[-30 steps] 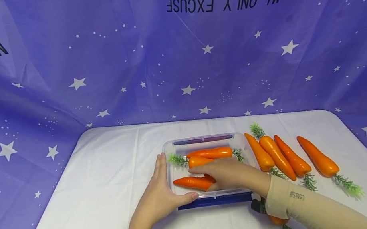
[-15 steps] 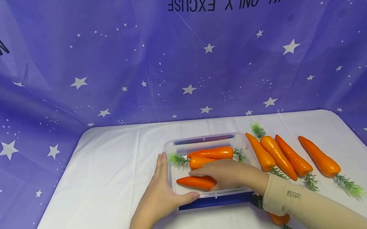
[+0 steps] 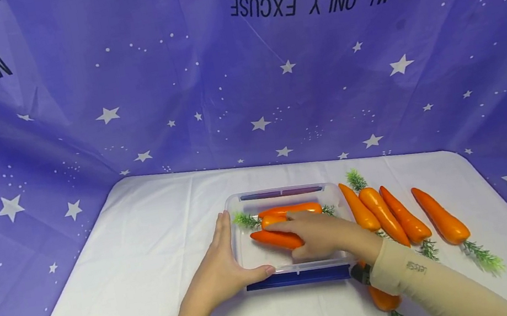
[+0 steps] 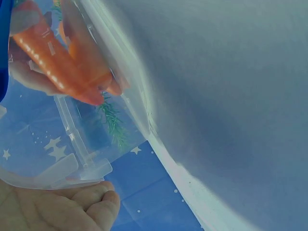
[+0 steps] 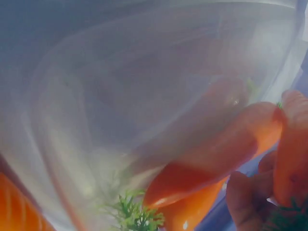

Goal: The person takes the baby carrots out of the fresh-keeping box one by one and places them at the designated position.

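Note:
A clear plastic box with blue latches holds several orange carrots. My left hand rests against its near left corner, fingers straight along the left wall and thumb on the front rim. Inside the box, my right hand grips the thick end of a carrot, whose tip points left. Just behind it lie a second carrot, partly covered by my fingers, and a third carrot along the back. In the left wrist view the gripped carrot shows through the clear wall.
Right of the box, several carrots with green tops lie on the white tablecloth. One more carrot lies near the front, partly under the right forearm. A purple star-patterned cloth hangs behind and at the sides.
My right hand has moved the gripped carrot from near the front wall toward the carrots at the back, and slightly right. The left hand and the box have stayed still.

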The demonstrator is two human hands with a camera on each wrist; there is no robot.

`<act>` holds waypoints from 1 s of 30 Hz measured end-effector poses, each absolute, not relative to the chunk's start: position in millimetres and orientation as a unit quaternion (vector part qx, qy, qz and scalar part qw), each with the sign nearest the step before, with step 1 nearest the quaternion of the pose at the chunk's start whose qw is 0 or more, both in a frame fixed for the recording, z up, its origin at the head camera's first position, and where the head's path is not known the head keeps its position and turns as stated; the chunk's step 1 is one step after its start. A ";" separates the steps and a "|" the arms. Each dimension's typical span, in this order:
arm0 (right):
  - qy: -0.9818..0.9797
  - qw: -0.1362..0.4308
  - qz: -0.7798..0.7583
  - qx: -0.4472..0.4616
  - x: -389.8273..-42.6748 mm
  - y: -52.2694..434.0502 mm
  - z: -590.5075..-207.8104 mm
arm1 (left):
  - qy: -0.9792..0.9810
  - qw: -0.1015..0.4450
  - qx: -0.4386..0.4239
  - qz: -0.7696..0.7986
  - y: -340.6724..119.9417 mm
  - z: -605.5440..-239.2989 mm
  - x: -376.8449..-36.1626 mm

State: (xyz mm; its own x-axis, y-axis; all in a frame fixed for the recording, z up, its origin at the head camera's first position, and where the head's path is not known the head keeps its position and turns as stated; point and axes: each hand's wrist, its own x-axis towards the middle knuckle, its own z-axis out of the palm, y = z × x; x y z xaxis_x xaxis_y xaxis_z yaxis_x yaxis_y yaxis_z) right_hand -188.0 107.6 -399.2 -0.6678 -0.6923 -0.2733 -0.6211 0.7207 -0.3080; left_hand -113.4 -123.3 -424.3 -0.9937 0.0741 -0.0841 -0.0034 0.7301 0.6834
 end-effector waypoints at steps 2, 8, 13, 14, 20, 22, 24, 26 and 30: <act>0.908 0.182 -0.096 -0.365 -188.3 108.9 -398.6 | 0.929 0.056 0.017 0.365 -123.2 -424.3 -113.3; 0.905 0.161 -0.115 -0.377 -188.7 111.5 -395.8 | 0.927 0.056 0.018 0.370 -123.3 -423.3 -112.5; 0.913 0.143 -0.129 -0.360 -187.7 114.4 -390.5 | 0.929 0.052 0.022 0.365 -123.4 -423.3 -112.2; 0.914 0.136 -0.129 -0.359 -187.4 114.9 -389.2 | 0.929 0.051 0.022 0.366 -123.5 -423.5 -112.2; 0.927 0.122 -0.144 -0.325 -184.5 119.6 -379.7 | 0.929 0.051 0.022 0.366 -123.5 -423.4 -112.4; 0.929 0.120 -0.148 -0.316 -183.4 122.1 -376.8 | 0.929 0.052 0.023 0.366 -123.6 -423.9 -112.5; 0.931 0.117 -0.155 -0.309 -181.8 124.8 -373.8 | 0.929 0.055 0.020 0.367 -123.5 -424.2 -112.7; 0.933 0.110 -0.157 -0.305 -179.7 128.0 -370.3 | 0.929 0.054 0.021 0.365 -123.4 -424.6 -112.8; 0.941 0.099 -0.155 -0.285 -174.1 134.3 -362.7 | 0.930 0.052 0.023 0.362 -123.1 -424.5 -113.3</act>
State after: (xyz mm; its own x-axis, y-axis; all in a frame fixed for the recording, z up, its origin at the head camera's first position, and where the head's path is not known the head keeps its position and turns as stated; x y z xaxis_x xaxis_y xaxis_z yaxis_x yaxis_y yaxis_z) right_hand -174.1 134.3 -362.7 -0.8183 -0.5663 -0.0982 -0.5047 0.7897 -0.3486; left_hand -113.3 -123.1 -424.5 -0.9937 0.0794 -0.0796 0.0047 0.7367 0.6763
